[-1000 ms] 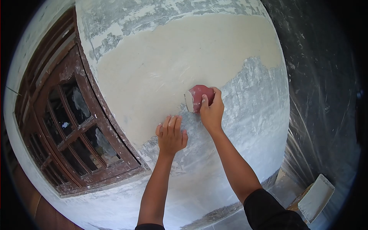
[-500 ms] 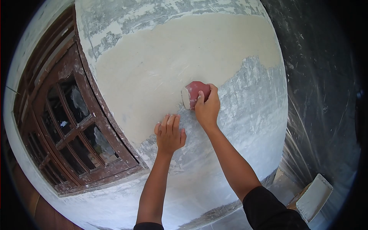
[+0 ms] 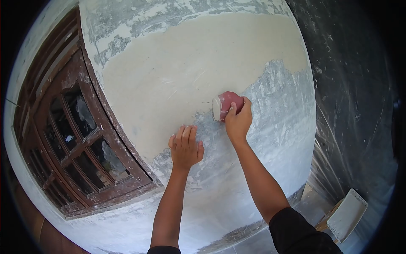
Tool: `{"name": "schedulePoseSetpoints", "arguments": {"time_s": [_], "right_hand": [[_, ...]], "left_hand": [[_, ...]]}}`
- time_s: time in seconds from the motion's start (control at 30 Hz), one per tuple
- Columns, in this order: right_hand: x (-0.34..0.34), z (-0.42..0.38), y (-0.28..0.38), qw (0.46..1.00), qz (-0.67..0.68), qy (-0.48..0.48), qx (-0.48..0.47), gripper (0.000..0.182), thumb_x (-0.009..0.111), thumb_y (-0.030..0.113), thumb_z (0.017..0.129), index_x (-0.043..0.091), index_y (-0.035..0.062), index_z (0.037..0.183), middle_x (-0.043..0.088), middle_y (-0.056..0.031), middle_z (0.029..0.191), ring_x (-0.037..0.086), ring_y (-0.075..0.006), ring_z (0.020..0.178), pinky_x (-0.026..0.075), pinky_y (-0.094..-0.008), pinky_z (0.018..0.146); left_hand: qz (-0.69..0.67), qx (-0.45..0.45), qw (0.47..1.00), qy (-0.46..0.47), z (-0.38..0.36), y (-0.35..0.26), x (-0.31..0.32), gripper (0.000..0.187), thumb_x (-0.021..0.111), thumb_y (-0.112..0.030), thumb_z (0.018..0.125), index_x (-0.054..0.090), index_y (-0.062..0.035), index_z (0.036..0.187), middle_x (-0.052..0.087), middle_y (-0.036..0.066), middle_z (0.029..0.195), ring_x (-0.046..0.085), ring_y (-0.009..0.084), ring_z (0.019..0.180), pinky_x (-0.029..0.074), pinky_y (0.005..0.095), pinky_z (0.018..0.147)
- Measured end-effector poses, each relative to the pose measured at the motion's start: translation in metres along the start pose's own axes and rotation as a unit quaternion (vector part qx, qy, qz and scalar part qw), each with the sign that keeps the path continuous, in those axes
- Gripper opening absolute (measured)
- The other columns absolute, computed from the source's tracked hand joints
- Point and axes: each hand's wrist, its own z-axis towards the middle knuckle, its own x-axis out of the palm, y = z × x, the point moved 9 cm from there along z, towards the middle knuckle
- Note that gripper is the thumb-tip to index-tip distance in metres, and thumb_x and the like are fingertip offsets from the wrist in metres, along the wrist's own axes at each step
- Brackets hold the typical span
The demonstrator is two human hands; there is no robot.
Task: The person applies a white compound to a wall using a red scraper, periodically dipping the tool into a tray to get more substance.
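My right hand (image 3: 238,124) grips a red putty spreader (image 3: 231,103) against the wall. Pale putty coats the spreader's left edge. The spreader sits where a smooth cream putty layer (image 3: 169,63) meets the rougher grey wall surface (image 3: 275,106). Lower and to the left, my left hand (image 3: 185,148) rests on the wall with its fingers extended and slightly bent, holding nothing. Its fingertips lie near the lower border of the cream layer.
A brown wooden window (image 3: 80,144) with paint-spattered frame fills the left side. Dark plastic sheeting (image 3: 351,97) hangs at the right. Low at the right, a white putty-smeared tray (image 3: 347,215) rests on a box-like support.
My right hand has slid the putty spreader a short way to the right along the wall. My left hand stays in nearly the same place.
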Motion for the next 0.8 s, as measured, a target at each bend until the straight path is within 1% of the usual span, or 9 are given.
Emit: {"name": "schedulePoseSetpoints", "arguments": {"time_s": [0.07, 0.13, 0.23, 0.33, 0.47, 0.53, 0.67, 0.73, 0.8], "right_hand": [[-0.034, 0.002, -0.021, 0.995, 0.009, -0.067, 0.068, 0.036, 0.058, 0.008, 0.092, 0.05, -0.0049, 0.124, 0.061, -0.0252, 0.115, 0.062, -0.0401, 0.103, 0.048, -0.0421, 0.09], [-0.037, -0.002, -0.009, 0.993, 0.074, -0.057, 0.066, 0.037, 0.058, 0.009, 0.092, 0.05, -0.0049, 0.125, 0.06, -0.0254, 0.116, 0.062, -0.0399, 0.105, 0.048, -0.0415, 0.091], [0.001, -0.009, 0.035, 0.996, 0.07, 0.022, -0.049, 0.04, 0.058, 0.011, 0.092, 0.049, -0.0057, 0.127, 0.059, -0.0266, 0.118, 0.06, -0.042, 0.108, 0.046, -0.0428, 0.094], [0.027, -0.012, 0.03, 0.996, 0.021, 0.072, -0.056, 0.041, 0.058, 0.012, 0.092, 0.049, -0.0055, 0.127, 0.06, -0.0263, 0.118, 0.059, -0.0428, 0.108, 0.046, -0.0434, 0.094], [-0.032, -0.003, -0.013, 0.996, 0.012, -0.063, 0.054, 0.039, 0.059, 0.009, 0.091, 0.05, -0.0053, 0.126, 0.061, -0.0249, 0.118, 0.06, -0.0399, 0.109, 0.047, -0.0416, 0.094], [-0.027, -0.008, 0.002, 0.995, 0.077, -0.05, 0.031, 0.039, 0.059, 0.009, 0.091, 0.05, -0.0057, 0.126, 0.06, -0.0257, 0.118, 0.06, -0.0401, 0.108, 0.047, -0.0411, 0.094], [0.019, -0.009, 0.021, 0.994, 0.069, 0.054, -0.061, 0.04, 0.059, 0.01, 0.091, 0.05, -0.005, 0.126, 0.06, -0.0262, 0.117, 0.06, -0.0407, 0.108, 0.046, -0.0417, 0.094], [0.0, 0.002, 0.002, 1.0, 0.009, -0.017, -0.018, 0.039, 0.059, 0.01, 0.091, 0.05, -0.0046, 0.126, 0.061, -0.0252, 0.116, 0.06, -0.0403, 0.108, 0.046, -0.042, 0.093], [-0.026, 0.004, -0.023, 0.993, 0.047, -0.057, 0.088, 0.038, 0.059, 0.008, 0.091, 0.05, -0.0051, 0.126, 0.061, -0.0243, 0.117, 0.06, -0.0392, 0.108, 0.047, -0.0423, 0.093]], "left_hand": [[0.002, 0.003, 1.0, -0.004, 0.0, 0.0, 0.001, 0.053, 0.053, -0.029, 0.082, 0.052, -0.0047, 0.129, 0.055, 0.009, 0.125, 0.047, 0.0251, 0.124, 0.024, 0.0441, 0.103], [0.002, 0.006, 1.0, -0.006, 0.0, -0.001, 0.002, 0.052, 0.053, -0.03, 0.083, 0.052, -0.0047, 0.129, 0.055, 0.009, 0.125, 0.047, 0.0252, 0.124, 0.024, 0.044, 0.103], [0.001, 0.001, 1.0, -0.006, 0.001, 0.0, 0.001, 0.052, 0.052, -0.03, 0.083, 0.052, -0.005, 0.129, 0.055, 0.008, 0.125, 0.047, 0.0251, 0.124, 0.024, 0.0439, 0.103], [-0.002, -0.001, 1.0, -0.003, 0.0, 0.001, 0.001, 0.053, 0.053, -0.03, 0.082, 0.052, -0.0053, 0.129, 0.055, 0.008, 0.125, 0.047, 0.0251, 0.124, 0.024, 0.0441, 0.103], [-0.002, -0.008, 1.0, -0.005, -0.001, 0.001, 0.002, 0.051, 0.052, -0.031, 0.083, 0.054, -0.0072, 0.128, 0.056, 0.006, 0.125, 0.049, 0.0235, 0.123, 0.025, 0.0438, 0.104], [0.004, -0.013, 1.0, -0.012, 0.0, 0.001, 0.001, 0.05, 0.051, -0.032, 0.083, 0.056, -0.0091, 0.128, 0.058, 0.004, 0.124, 0.05, 0.0216, 0.122, 0.027, 0.0431, 0.103], [0.002, -0.015, 1.0, -0.006, -0.001, 0.001, 0.001, 0.05, 0.051, -0.031, 0.083, 0.056, -0.0094, 0.128, 0.058, 0.004, 0.123, 0.051, 0.0213, 0.122, 0.026, 0.043, 0.104], [0.0, -0.01, 1.0, -0.005, -0.002, 0.002, 0.001, 0.05, 0.051, -0.031, 0.083, 0.056, -0.0096, 0.128, 0.058, 0.004, 0.124, 0.05, 0.0213, 0.123, 0.026, 0.0431, 0.105], [-0.007, 0.011, 1.0, 0.008, -0.001, -0.002, 0.004, 0.052, 0.053, -0.029, 0.083, 0.053, -0.0059, 0.129, 0.056, 0.007, 0.125, 0.047, 0.0254, 0.125, 0.026, 0.0442, 0.103]]}}
